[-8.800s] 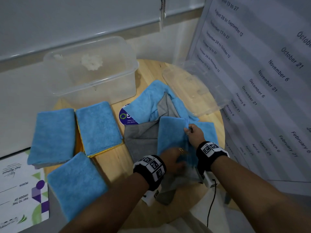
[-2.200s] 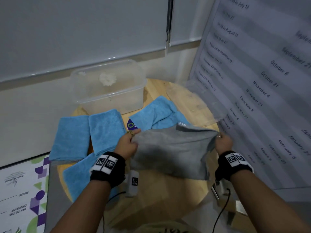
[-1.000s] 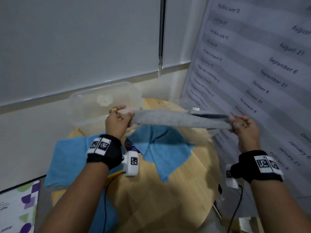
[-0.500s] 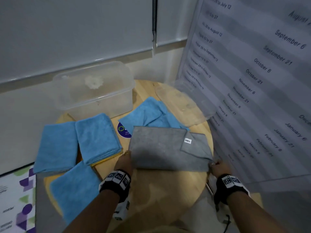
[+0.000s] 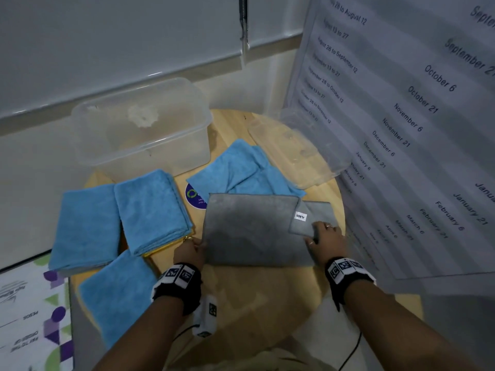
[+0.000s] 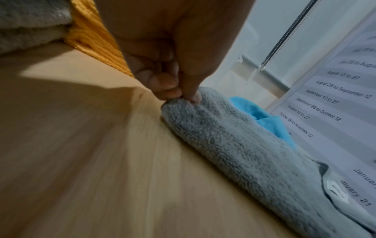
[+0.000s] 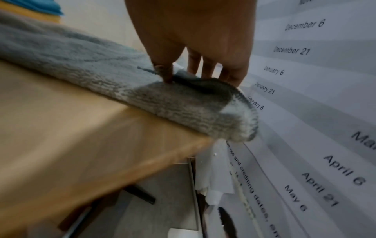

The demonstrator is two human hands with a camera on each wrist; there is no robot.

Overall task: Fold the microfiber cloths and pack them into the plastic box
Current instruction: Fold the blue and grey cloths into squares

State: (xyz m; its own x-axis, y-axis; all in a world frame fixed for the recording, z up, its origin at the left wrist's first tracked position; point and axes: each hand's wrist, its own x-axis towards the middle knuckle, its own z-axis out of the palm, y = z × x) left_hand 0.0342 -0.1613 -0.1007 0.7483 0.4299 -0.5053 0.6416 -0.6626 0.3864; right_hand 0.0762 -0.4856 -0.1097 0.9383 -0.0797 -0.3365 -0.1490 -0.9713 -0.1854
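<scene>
A grey microfiber cloth (image 5: 249, 228) lies folded in half on the round wooden table (image 5: 257, 298), over the edge of a loose blue cloth (image 5: 241, 170). Its right end is turned over askew and shows a white label (image 5: 300, 216). My left hand (image 5: 191, 250) pinches the cloth's near left corner (image 6: 177, 103) between thumb and fingers. My right hand (image 5: 321, 236) pinches the turned-over flap at the right end (image 7: 183, 90), which overhangs the table edge. The clear plastic box (image 5: 142, 129) stands open at the back left, with no cloths inside.
Three folded blue cloths (image 5: 150, 207) (image 5: 85, 223) (image 5: 115, 293) lie on the left of the table, one on a yellow layer. The box's clear lid (image 5: 294, 153) rests at the back right. A printed date chart (image 5: 415, 129) hangs close along the right edge.
The grey cloth, stretched in the air a second ago, now lies flat on the table. My right hand has moved from the near right corner up to the turned-over flap.
</scene>
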